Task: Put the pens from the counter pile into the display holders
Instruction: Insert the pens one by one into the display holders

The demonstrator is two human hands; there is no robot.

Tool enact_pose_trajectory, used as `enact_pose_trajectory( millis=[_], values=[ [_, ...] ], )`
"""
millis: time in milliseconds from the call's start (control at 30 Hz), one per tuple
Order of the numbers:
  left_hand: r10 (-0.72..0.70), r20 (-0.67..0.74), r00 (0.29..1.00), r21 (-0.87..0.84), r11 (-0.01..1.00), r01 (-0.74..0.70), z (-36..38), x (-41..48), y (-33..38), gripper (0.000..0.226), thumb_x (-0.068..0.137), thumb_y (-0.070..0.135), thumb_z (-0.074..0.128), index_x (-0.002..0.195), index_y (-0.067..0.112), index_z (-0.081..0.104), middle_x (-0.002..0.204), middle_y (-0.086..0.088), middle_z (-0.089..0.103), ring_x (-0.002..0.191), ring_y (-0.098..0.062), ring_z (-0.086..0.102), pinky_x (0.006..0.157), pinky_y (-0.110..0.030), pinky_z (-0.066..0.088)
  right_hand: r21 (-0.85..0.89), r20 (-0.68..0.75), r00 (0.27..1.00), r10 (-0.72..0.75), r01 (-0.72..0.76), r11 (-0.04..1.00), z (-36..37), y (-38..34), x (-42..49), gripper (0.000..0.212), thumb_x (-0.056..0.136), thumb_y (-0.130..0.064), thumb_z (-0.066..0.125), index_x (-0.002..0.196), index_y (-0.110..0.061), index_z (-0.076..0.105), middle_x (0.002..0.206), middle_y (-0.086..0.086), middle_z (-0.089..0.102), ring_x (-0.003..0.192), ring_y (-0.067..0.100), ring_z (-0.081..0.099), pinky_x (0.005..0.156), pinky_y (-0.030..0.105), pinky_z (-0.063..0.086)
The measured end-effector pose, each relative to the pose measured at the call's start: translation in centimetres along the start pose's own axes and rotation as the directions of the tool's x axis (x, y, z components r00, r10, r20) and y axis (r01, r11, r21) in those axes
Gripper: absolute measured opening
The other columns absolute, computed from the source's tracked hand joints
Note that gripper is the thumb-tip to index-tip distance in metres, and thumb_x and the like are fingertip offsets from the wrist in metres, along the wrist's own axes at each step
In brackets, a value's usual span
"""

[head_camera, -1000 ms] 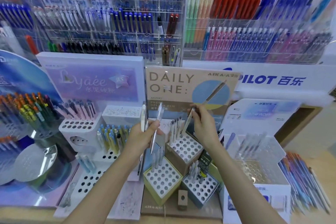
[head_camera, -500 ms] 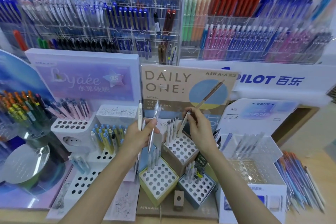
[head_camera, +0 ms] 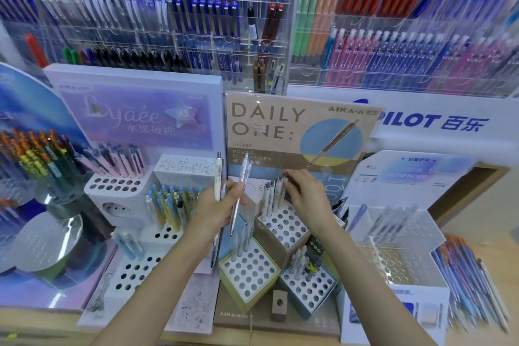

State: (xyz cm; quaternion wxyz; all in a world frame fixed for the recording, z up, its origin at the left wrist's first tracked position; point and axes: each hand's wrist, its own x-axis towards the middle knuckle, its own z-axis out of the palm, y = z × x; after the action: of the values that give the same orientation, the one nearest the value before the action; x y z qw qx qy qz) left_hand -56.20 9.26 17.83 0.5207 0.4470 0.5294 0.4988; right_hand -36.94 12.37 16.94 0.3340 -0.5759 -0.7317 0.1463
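At frame centre the left hand (head_camera: 222, 205) grips two upright pens: a cream pen (head_camera: 218, 177) and a clear pen (head_camera: 241, 191). Just right of it, the right hand (head_camera: 306, 196) pinches the top of a white pen (head_camera: 282, 191) standing in the tan holder (head_camera: 286, 230) — the pen pile (head_camera: 471, 284) lies at lower right.

A stationery shop: clear wall racks (head_camera: 174, 25) packed with pens above branded counter displays (head_camera: 297, 135).

Pen (head_camera: 243, 177) in left hand (head_camera: 216, 209): clear plastic, glossy.
Holder (head_camera: 269, 247) under right hand (head_camera: 309, 196): matt brown card.
Racks (head_camera: 174, 22) beyond hands: clear glossy plastic.
Counter (head_camera: 33, 329): pale smooth wood.
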Motion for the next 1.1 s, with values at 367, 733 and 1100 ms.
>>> enact_pose_trajectory(
  millis=[367, 733, 1100],
  values=[
    [0.003, 0.003, 1.0, -0.023, 1.0, -0.003, 0.7, -0.4, 0.6, 0.018, 0.09, 0.026, 0.063, 0.087, 0.008, 0.062, 0.063, 0.001, 0.068, 0.035, 0.001, 0.042, 0.035, -0.01, 0.032, 0.03, -0.016, 0.995, 0.096, -0.095, 0.995, -0.2, -0.6, -0.1, 0.023, 0.096, -0.008, 0.053, 0.114, -0.003, 0.066, 0.106, 0.012, 0.067, 0.097, 0.025, 0.06, 0.078, 0.02, 0.039],
    [0.018, 0.009, 1.0, -0.019, 1.0, -0.017, 0.7, -0.6, 0.6, 0.014, 0.089, 0.026, 0.064, 0.085, 0.013, 0.063, 0.065, 0.001, 0.069, 0.037, 0.001, 0.045, 0.036, -0.01, 0.033, 0.164, 0.013, 0.981, 0.194, -0.193, 0.967, 0.1, -0.7, -0.8, 0.021, 0.096, -0.011, 0.053, 0.112, -0.003, 0.065, 0.1, 0.014, 0.069, 0.091, 0.028, 0.064, 0.081, 0.032, 0.05],
    [0.05, 0.044, 0.998, -0.009, 0.999, -0.05, -0.3, -1.5, 0.6, 0.017, 0.086, 0.029, 0.066, 0.071, 0.021, 0.068, 0.065, 0.002, 0.07, 0.035, 0.0, 0.038, 0.035, -0.013, 0.029, 0.392, -0.183, 0.966, 0.181, -0.097, 0.915, -0.3, -4.4, -3.9, 0.015, 0.095, -0.019, 0.055, 0.107, -0.019, 0.065, 0.095, -0.009, 0.061, 0.085, 0.002, 0.057, 0.071, 0.01, 0.043]
  ],
)
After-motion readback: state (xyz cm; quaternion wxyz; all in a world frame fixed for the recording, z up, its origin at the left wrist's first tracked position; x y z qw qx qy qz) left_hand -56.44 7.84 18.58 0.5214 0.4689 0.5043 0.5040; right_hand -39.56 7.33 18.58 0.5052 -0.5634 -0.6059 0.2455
